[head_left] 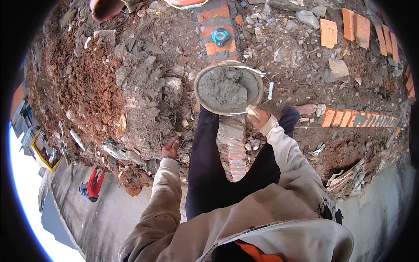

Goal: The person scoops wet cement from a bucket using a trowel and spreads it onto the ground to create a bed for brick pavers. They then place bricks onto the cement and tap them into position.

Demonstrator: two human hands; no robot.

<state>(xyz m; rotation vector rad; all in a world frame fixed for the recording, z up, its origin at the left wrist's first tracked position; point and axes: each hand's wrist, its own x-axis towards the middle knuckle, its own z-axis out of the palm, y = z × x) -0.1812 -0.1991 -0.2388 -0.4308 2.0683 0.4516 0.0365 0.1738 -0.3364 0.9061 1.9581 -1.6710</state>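
Observation:
A round metal pan [200, 94] filled with grey mortar [224, 87] rests on a narrow brick wall [233, 150] between my dark-trousered legs. My right hand [258, 117] is closed on the pan's near right rim, with a small pale piece showing at the fingers. My left hand [170, 149] hangs lower on the left, fingers loose and holding nothing, right beside a mound of grey and reddish rubble [131, 100]. My bare foot [305, 108] stands on the earth to the right of the pan.
A row of orange bricks [353, 118] runs off to the right, and loose bricks [345, 28] lie at the top right. A blue fitting [220, 36] sits on bricks beyond the pan. An orange basin [104, 8] is at the top left. Far below, a person in red [94, 185].

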